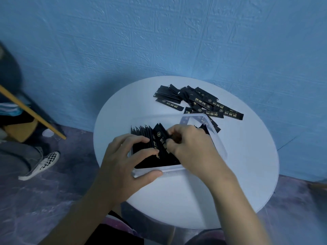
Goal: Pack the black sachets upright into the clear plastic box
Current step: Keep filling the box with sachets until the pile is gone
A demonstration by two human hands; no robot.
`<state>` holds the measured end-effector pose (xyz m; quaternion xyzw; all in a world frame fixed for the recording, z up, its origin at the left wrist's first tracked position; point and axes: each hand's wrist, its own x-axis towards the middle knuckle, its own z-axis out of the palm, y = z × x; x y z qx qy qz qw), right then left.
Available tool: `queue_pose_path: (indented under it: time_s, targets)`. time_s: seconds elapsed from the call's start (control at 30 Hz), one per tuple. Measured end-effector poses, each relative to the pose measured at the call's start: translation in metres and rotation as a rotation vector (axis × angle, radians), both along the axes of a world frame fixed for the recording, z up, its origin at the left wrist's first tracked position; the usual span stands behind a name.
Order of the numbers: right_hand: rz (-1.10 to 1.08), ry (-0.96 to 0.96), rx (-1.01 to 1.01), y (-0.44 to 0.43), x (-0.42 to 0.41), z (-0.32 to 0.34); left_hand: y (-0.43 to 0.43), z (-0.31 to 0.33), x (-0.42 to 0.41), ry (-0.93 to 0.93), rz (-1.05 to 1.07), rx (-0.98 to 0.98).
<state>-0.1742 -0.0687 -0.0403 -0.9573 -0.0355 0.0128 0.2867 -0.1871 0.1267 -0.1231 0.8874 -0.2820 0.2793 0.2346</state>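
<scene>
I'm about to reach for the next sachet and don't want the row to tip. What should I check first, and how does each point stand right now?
1. Box sits well in from the table edge: ok.
2. Packed row stands upright at the box's left end: ok.
3. Left hand braces the packed row, thumb on the box's near wall: ok.
4. Sachet pinched by the right hand is upright: not ok, it leans with its face showing.
5. Room left in the box under the right hand: cannot tell, hidden.
6. Loose pile lies behind the box: ok.
</scene>
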Motion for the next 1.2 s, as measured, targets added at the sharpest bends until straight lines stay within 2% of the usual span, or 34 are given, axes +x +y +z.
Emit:
queue_pose_path:
  time_s: [0.1, 0.23, 0.33, 0.53, 0.7, 0.87, 1.0, 1.2]
  targets:
    - [0.022, 0.025, 0.014, 0.008, 0.003, -0.005, 0.001, -0.001, 0.000, 0.005, 0.000, -0.003]
    - [0.064, 0.079, 0.186, 0.001, 0.008, -0.011, 0.003, -0.003, 0.000, 0.008, 0.000, 0.000]
    - [0.088, 0.193, 0.306, -0.006, 0.013, -0.015, 0.002, -0.003, 0.000, 0.000, -0.005, -0.002]
    - [0.141, 0.267, 0.432, -0.004, 0.026, -0.015, 0.000, 0.000, -0.001, -0.019, -0.014, 0.006]
    - [0.197, 0.334, 0.459, -0.003, 0.038, -0.007, 0.001, 0.002, -0.001, -0.003, -0.019, 0.004]
    - [0.300, 0.387, 0.390, -0.004, 0.045, -0.002, 0.001, 0.002, -0.001, -0.015, -0.044, -0.005]
    - [0.296, 0.400, 0.425, -0.007, 0.045, -0.004, 0.003, 0.004, 0.000, -0.072, -0.020, 0.064]
    - [0.247, 0.379, 0.532, -0.007, 0.043, -0.009, -0.001, 0.008, 0.003, -0.039, -0.033, 0.099]
